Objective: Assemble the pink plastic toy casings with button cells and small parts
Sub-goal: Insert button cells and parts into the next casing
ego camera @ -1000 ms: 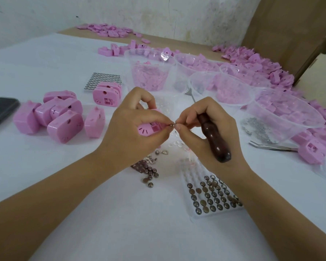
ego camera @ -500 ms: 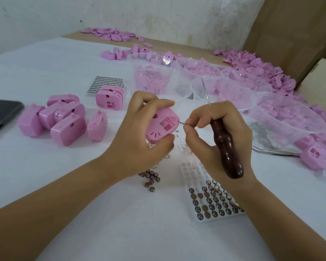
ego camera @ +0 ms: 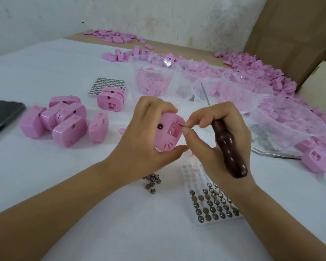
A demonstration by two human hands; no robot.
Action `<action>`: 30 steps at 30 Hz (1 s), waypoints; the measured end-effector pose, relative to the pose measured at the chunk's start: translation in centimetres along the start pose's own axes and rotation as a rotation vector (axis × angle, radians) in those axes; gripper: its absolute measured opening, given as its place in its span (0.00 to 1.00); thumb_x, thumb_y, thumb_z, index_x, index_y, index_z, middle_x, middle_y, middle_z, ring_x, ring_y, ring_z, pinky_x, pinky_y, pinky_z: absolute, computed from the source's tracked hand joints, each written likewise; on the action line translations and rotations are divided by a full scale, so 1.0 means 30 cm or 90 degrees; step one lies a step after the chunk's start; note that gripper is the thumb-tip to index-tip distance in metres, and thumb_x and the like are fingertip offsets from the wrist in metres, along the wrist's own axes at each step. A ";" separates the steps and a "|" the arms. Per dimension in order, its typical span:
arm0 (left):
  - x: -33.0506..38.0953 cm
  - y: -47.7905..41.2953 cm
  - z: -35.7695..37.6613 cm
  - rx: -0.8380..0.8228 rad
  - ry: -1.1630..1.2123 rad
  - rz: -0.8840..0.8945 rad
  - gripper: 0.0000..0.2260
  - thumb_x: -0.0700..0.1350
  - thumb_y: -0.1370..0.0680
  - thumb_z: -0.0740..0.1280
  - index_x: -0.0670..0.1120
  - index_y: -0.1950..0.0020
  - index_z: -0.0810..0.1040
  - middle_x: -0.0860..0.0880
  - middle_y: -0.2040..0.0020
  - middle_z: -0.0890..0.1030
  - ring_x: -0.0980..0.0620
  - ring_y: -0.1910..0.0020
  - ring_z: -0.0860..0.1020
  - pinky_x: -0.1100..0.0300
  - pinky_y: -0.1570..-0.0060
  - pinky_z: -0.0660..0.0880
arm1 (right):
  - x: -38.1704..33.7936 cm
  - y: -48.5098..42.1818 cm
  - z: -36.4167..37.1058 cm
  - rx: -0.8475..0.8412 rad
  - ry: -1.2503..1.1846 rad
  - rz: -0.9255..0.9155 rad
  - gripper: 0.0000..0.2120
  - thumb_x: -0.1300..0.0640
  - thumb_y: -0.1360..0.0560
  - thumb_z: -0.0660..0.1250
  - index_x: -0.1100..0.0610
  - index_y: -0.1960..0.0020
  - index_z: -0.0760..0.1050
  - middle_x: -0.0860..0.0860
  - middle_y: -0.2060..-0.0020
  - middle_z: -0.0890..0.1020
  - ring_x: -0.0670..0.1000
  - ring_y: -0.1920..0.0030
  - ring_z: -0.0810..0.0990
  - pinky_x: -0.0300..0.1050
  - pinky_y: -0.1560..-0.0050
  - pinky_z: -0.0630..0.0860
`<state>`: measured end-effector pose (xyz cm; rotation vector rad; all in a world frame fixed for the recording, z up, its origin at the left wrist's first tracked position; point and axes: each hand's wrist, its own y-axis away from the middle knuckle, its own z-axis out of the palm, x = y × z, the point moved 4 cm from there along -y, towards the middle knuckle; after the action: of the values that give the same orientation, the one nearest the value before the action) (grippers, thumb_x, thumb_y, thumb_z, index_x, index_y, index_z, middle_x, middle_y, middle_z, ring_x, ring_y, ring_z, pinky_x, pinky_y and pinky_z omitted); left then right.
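Left hand [ego camera: 139, 136]: fingers and thumb curled round a rounded pink plastic toy casing [ego camera: 164, 134], held above the table at centre. Its open compartment faces the right hand, and the fingers hide much of the shell.

Right hand [ego camera: 220, 132]: thumb and forefinger pinch a tiny metal part [ego camera: 183, 125] at the compartment's edge. The other fingers wrap a dark brown wooden-handled tool [ego camera: 229, 149], its thin metal shaft pointing up and away.

Below the hands: a loose cluster of small round button cells [ego camera: 152, 182], and a clear plastic blister tray of button cells [ego camera: 213, 206], its far corner covered by the right wrist.

Left: a huddle of closed pink casings [ego camera: 58, 121], two more stacked pink casings [ego camera: 111, 98], and behind them a flat sheet of packed button cells [ego camera: 107, 84]. A dark flat slab [ego camera: 2, 115] lies at the table edge.

Beyond: a group of clear plastic bowls [ego camera: 152, 78] holding small pink pieces, their walls blurring the contents.

Right: a larger clear plastic bowl [ego camera: 288, 121], metal tweezers [ego camera: 271, 154] just under its rim, and one open pink casing [ego camera: 316, 159].

Far right: a long heap of pink moulded parts [ego camera: 262, 72] against brown cardboard [ego camera: 290, 25].

Underneath everything: a white table covering [ego camera: 64, 185]
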<state>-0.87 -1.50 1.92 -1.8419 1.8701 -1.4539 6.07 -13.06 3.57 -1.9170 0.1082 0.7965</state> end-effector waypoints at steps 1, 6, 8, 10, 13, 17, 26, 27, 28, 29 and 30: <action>-0.001 0.001 0.000 -0.001 0.000 -0.004 0.27 0.53 0.34 0.71 0.35 0.44 0.72 0.47 0.49 0.68 0.62 0.52 0.65 0.77 0.50 0.65 | 0.005 0.000 0.000 0.001 -0.023 0.021 0.23 0.77 0.33 0.68 0.51 0.58 0.66 0.53 0.62 0.79 0.47 0.59 0.78 0.35 0.51 0.72; -0.001 0.006 -0.002 -0.006 0.038 -0.045 0.26 0.50 0.36 0.75 0.41 0.44 0.70 0.57 0.52 0.69 0.60 0.53 0.70 0.76 0.57 0.68 | 0.027 0.004 0.009 -0.007 -0.060 0.090 0.20 0.74 0.32 0.69 0.52 0.58 0.67 0.49 0.62 0.80 0.45 0.58 0.79 0.33 0.53 0.73; -0.003 0.006 0.000 -0.012 0.035 -0.046 0.26 0.48 0.36 0.76 0.40 0.44 0.70 0.57 0.52 0.70 0.61 0.54 0.70 0.76 0.58 0.68 | 0.029 0.007 0.013 -0.013 -0.058 0.111 0.19 0.74 0.32 0.69 0.52 0.59 0.67 0.48 0.63 0.80 0.42 0.58 0.80 0.30 0.52 0.72; -0.004 0.005 -0.001 -0.011 0.027 -0.047 0.26 0.46 0.35 0.78 0.39 0.44 0.71 0.57 0.52 0.70 0.62 0.55 0.70 0.77 0.58 0.67 | 0.028 0.008 0.015 -0.018 -0.058 0.119 0.19 0.73 0.32 0.69 0.52 0.59 0.68 0.50 0.63 0.80 0.42 0.58 0.80 0.30 0.52 0.72; -0.003 0.005 -0.002 -0.007 0.018 -0.043 0.25 0.47 0.36 0.75 0.38 0.45 0.71 0.58 0.53 0.69 0.63 0.55 0.69 0.77 0.58 0.66 | 0.024 0.006 0.015 -0.022 -0.045 0.118 0.19 0.73 0.32 0.69 0.50 0.60 0.68 0.51 0.63 0.80 0.41 0.57 0.80 0.31 0.54 0.73; -0.011 0.008 0.006 -0.017 0.021 -0.052 0.24 0.40 0.36 0.78 0.38 0.45 0.71 0.52 0.54 0.71 0.61 0.55 0.69 0.76 0.59 0.67 | 0.021 0.006 0.022 -0.033 -0.003 0.131 0.18 0.72 0.33 0.69 0.51 0.60 0.68 0.49 0.63 0.80 0.44 0.59 0.80 0.36 0.55 0.76; -0.031 0.009 0.011 -0.027 0.077 -0.147 0.25 0.48 0.36 0.77 0.50 0.47 0.67 0.57 0.56 0.72 0.60 0.60 0.73 0.73 0.64 0.70 | 0.011 0.004 0.014 -0.041 0.113 0.105 0.14 0.66 0.31 0.67 0.49 0.61 0.67 0.52 0.63 0.81 0.52 0.61 0.81 0.48 0.60 0.77; -0.035 0.008 0.011 -0.029 0.078 -0.151 0.25 0.50 0.37 0.77 0.50 0.47 0.67 0.57 0.55 0.73 0.59 0.59 0.74 0.73 0.63 0.70 | 0.020 0.001 0.005 -0.040 0.095 0.108 0.13 0.67 0.30 0.67 0.52 0.60 0.68 0.51 0.62 0.82 0.48 0.59 0.82 0.44 0.57 0.78; -0.039 0.008 0.008 -0.030 0.081 -0.158 0.25 0.51 0.37 0.77 0.51 0.47 0.68 0.57 0.55 0.73 0.59 0.58 0.74 0.73 0.62 0.69 | 0.031 -0.003 -0.008 -0.034 0.072 0.113 0.12 0.69 0.30 0.67 0.55 0.60 0.68 0.51 0.61 0.82 0.46 0.57 0.82 0.40 0.55 0.78; -0.044 0.007 0.005 -0.028 0.089 -0.171 0.24 0.52 0.36 0.77 0.52 0.47 0.68 0.58 0.55 0.73 0.60 0.57 0.74 0.74 0.62 0.70 | 0.044 -0.010 -0.025 -0.024 0.053 0.122 0.11 0.70 0.30 0.67 0.56 0.60 0.68 0.53 0.61 0.82 0.45 0.55 0.82 0.37 0.54 0.77; -0.050 0.007 0.002 -0.024 0.105 -0.188 0.23 0.52 0.36 0.77 0.54 0.48 0.68 0.58 0.55 0.73 0.60 0.57 0.74 0.73 0.63 0.71 | 0.058 -0.019 -0.044 -0.013 0.041 0.136 0.11 0.70 0.30 0.67 0.56 0.60 0.68 0.54 0.62 0.82 0.45 0.54 0.83 0.35 0.53 0.76</action>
<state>-0.62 -0.33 1.01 -2.1514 1.7611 -1.7224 8.28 -13.42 3.37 -1.9736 0.3500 0.8791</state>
